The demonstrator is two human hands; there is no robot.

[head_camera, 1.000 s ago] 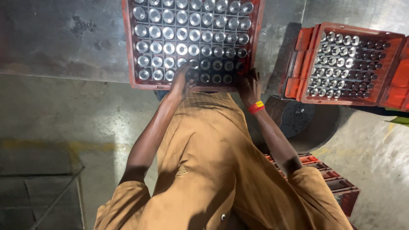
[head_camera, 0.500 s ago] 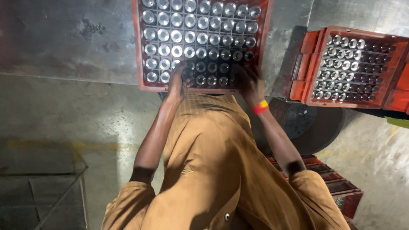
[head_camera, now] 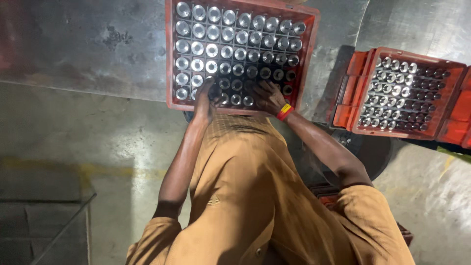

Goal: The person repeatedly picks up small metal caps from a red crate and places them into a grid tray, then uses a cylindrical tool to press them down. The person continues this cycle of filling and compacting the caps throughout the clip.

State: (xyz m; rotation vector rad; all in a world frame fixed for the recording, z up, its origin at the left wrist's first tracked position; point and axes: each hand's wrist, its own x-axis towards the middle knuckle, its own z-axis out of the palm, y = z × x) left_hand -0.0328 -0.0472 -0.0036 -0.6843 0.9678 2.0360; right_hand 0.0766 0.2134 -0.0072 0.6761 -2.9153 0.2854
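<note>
A red plastic crate [head_camera: 170, 59] sits on a steel surface in front of me, filled with several rows of shiny metal cylinders [head_camera: 221, 39] standing upright in a grid. My left hand [head_camera: 203, 98] reaches over the crate's near wall, fingertips down among the nearest cylinders. My right hand [head_camera: 267, 95], with a red and yellow wristband, lies over the near rows a little to the right, fingers curled onto the cylinder tops. Whether either hand grips a cylinder is hidden. My brown shirt fills the lower part of the view.
A second red crate [head_camera: 351, 98] of the same cylinders stands to the right, tilted slightly. Below it is a dark round object [head_camera: 368, 157], and part of another red crate [head_camera: 326, 197] shows beside my right arm. A wire frame [head_camera: 54, 230] stands at the lower left.
Both hands have moved from the crate's near edge forward onto the nearest rows of cylinders. The crate now sits lower and larger in view.
</note>
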